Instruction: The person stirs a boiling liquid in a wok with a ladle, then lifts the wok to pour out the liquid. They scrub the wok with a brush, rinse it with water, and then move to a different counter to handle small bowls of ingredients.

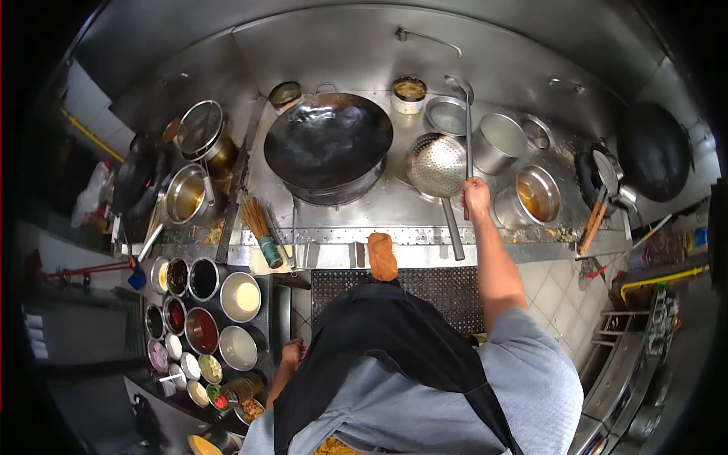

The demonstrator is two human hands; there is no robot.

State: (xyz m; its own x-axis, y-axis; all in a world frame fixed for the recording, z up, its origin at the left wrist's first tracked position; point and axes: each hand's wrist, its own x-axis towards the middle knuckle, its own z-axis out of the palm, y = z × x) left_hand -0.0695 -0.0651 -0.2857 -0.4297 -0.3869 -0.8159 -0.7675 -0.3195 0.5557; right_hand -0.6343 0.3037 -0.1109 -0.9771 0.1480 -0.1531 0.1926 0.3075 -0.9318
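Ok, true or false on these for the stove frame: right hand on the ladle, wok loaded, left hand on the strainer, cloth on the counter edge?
1. The right hand grips the ladle by its handle. True.
2. The wok is full of noodles. False: it looks empty, dark bare metal.
3. The left hand holds the perforated strainer. False: it hangs low beside the condiment bowls; the strainer rests unheld right of the wok.
4. An orange cloth lies on the front edge of the counter. True.

Right hand point(475, 199) reaches forward, fist closed; left hand point(292, 353) hangs low, seemingly relaxed
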